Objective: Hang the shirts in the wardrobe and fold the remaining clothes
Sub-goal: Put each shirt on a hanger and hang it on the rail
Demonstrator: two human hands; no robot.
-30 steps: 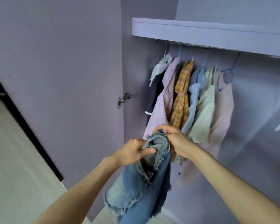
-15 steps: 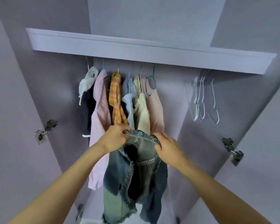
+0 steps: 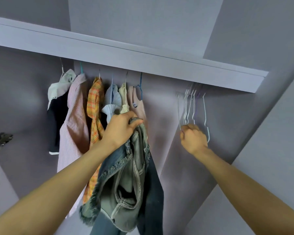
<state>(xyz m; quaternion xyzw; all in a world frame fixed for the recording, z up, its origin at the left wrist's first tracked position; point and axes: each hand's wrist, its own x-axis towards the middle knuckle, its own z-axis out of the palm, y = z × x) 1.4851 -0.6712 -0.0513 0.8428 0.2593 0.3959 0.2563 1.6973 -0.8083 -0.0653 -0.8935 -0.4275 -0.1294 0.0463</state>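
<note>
Lilac panels make up the wardrobe (image 3: 159, 24), its back wall, sides and the ceiling above all the same flat colour, seen from below. Across the upper part runs a shelf (image 3: 126, 55), slanting down to the right in this view, and everything hangs just under its front edge. Both bare forearms reach up from the bottom corners toward that edge. From the left hand (image 3: 121, 128) hangs the biggest loose item, a denim garment (image 3: 131, 180) with frayed hems, bunched at the top where the fingers curl round and clench the fabric; its folds drop down past the forearm to the bottom of the view. Behind that hand is a row of hung clothes: a pink striped shirt (image 3: 73, 121), an orange plaid shirt (image 3: 94, 106), a dark top with a white collar (image 3: 57, 116) at the far left, then a pale blue ruffled piece (image 3: 113, 100), a cream piece (image 3: 124, 97) and a pale pink top (image 3: 137, 106) on a blue hanger (image 3: 140, 87). The denim overlaps the lower parts of these. Well to the right, apart from the clothes, a cluster of bare wire hangers (image 3: 192, 106) hangs close together. The right hand (image 3: 193, 139) is raised to their lower ends with its fingers closed in a fist round the bottom of at least one; how many it grips cannot be told. A metal hinge (image 3: 0, 139) sits at the left edge.
</note>
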